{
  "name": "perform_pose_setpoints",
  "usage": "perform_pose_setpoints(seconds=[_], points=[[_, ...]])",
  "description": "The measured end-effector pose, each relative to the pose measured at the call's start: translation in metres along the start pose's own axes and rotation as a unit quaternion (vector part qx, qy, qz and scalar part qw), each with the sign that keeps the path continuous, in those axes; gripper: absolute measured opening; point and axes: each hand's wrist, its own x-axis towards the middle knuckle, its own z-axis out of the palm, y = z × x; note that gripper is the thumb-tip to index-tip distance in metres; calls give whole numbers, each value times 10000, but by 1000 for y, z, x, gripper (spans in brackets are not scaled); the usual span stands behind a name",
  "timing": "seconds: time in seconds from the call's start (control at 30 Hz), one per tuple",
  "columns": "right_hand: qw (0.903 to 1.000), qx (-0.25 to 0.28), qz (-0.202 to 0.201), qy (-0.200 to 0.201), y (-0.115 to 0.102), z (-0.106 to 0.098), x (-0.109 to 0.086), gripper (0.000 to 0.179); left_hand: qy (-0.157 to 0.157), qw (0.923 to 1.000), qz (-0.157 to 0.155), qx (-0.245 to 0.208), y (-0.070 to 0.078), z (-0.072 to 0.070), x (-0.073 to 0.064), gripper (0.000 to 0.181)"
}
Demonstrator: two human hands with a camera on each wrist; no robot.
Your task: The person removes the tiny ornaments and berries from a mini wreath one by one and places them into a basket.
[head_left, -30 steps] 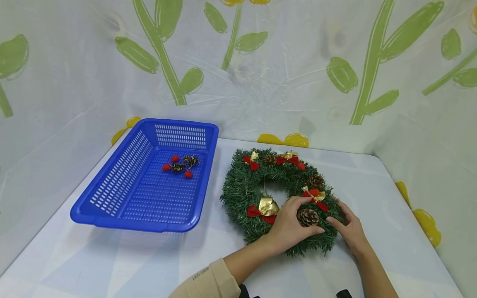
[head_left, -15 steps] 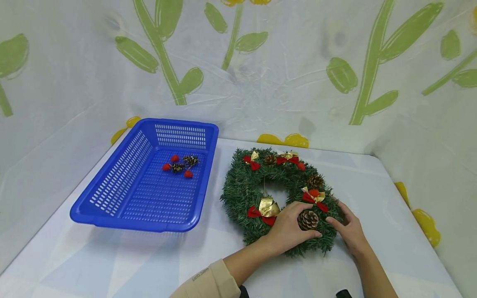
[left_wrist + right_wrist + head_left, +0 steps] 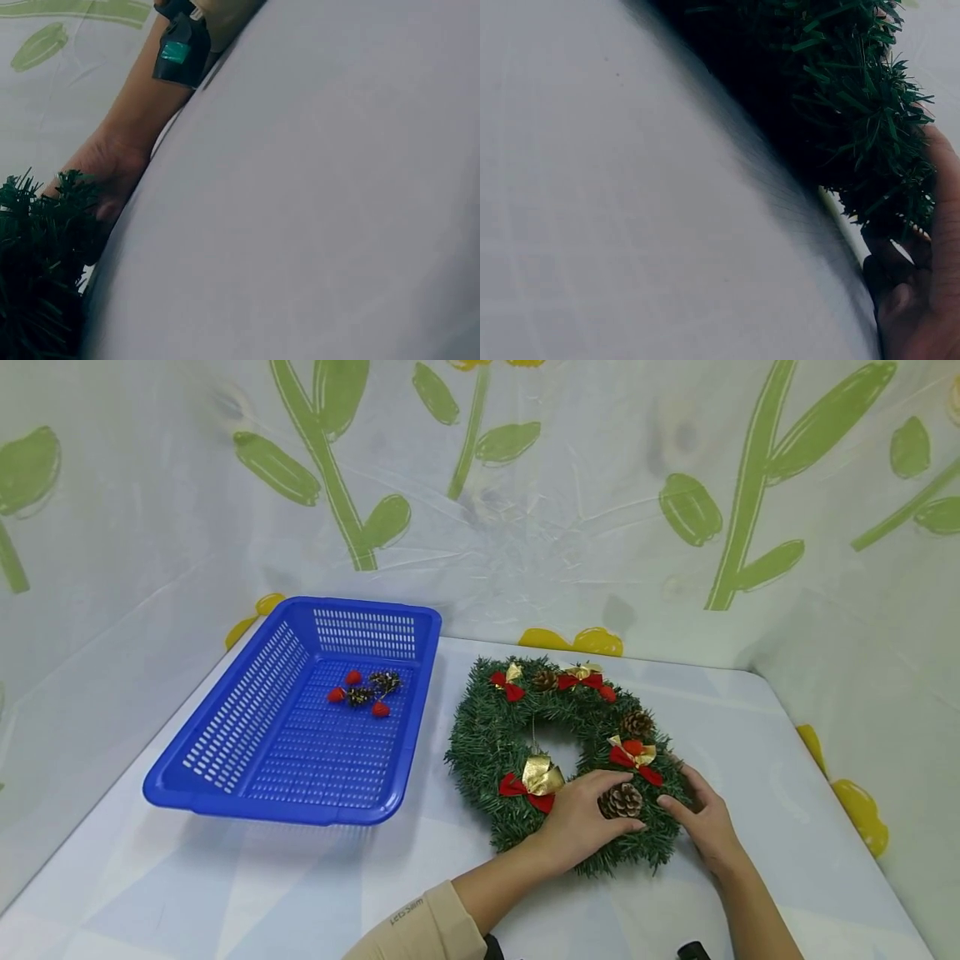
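Observation:
A green Christmas wreath lies on the table, trimmed with red-and-gold bows and pine cones. My left hand is over its near part, thumb and forefinger curled round a pine cone; its other fingers are hidden. Just above that cone sits a red bow with gold ribbon. At the wreath's right edge, my right hand grips the greenery, thumb on top and fingers round the outside. The right wrist view shows the green sprigs between that hand's thumb and fingers.
To the left stands a blue plastic basket holding pine cone picks and red berry-like pieces. A white table runs back to a curtain printed with green leaves. A black object shows at the bottom edge.
My left forefinger has lowered slightly and closed in toward the pine cone, which has shifted a little nearer. The right hand and the wreath stay almost in place.

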Motion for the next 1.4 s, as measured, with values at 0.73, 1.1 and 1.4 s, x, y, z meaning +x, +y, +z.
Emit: perform_pose_setpoints(seconds=[0.73,1.1,1.4], points=[[9980,-283,559,-118,-5,-3,1,64,315,9889,-106,-1446,12,-16,-1,54],[9998,-64,170,-10,-2,-1,0,60,352,9939,351,-989,13,-22,-3,50],[9985,-253,472,-77,-4,-2,1,64,324,9941,257,-999,19,-33,-3,51]])
